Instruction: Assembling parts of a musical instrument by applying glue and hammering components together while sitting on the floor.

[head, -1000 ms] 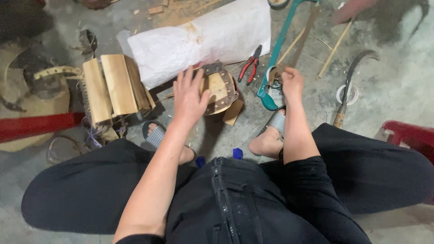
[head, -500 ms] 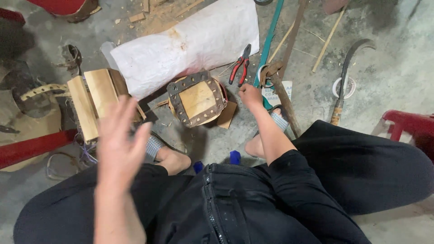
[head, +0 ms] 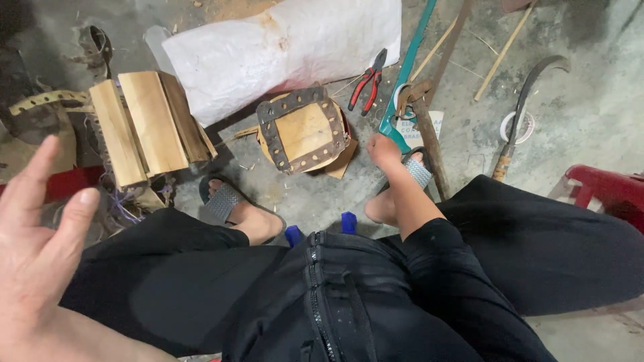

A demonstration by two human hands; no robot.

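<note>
Left hand (head: 33,248) raised near the lens, open, empty. Right hand (head: 384,149) lowered to teal saw handle (head: 394,115), grip unclear. Square wooden frame with perforated strips (head: 303,129) between both feet; red pliers (head: 367,86) beside white sack (head: 282,47); wooden slats (head: 141,127) at left.

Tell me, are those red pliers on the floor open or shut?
Slightly open: the pliers lie flat by the white sack, red handles spread apart.

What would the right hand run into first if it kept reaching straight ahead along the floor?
Probably the teal saw handle: the right hand already sits at its lower end. Beyond lie a rusty tool and red-handled pliers, though depth is unclear.
</note>
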